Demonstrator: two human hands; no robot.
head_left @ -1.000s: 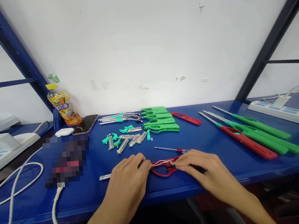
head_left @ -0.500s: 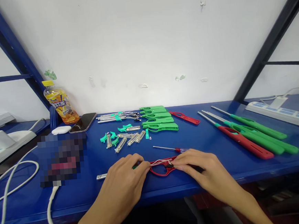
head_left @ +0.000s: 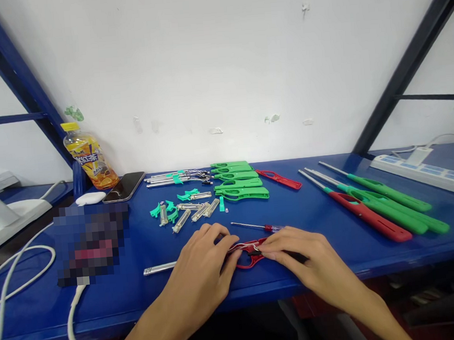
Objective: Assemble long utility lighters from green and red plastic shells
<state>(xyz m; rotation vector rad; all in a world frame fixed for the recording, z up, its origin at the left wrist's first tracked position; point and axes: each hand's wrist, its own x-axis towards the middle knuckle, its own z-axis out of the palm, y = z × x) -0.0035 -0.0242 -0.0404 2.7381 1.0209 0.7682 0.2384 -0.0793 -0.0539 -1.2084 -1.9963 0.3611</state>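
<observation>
A red lighter casing half [head_left: 250,262] lies near the table's front edge with its inside facing up. White wires [head_left: 241,246] and a small black part [head_left: 254,252] sit in it. My left hand [head_left: 208,260] is over the casing's left end, its thumb and index finger closing on the wire. Left of that hand, a silver lighter tube [head_left: 160,268] sticks out. My right hand [head_left: 302,250] grips the casing's right end, fingertips pressed beside the black part; the palm hides the rest. A screwdriver [head_left: 255,226] lies just behind the hands.
Behind are clear fuel tanks [head_left: 182,220], teal clips [head_left: 171,212], metal tubes with wires [head_left: 168,180], green casing halves [head_left: 242,193] and a red half [head_left: 278,178]. Whole lighters [head_left: 372,216] lie right. Phone [head_left: 125,187], bottle [head_left: 92,159] and white cable [head_left: 71,318] are left.
My left hand has shifted right along the casing to the wire, its fingers raised and bent, exposing more of the silver tube. My right hand has stayed nearly in place.
</observation>
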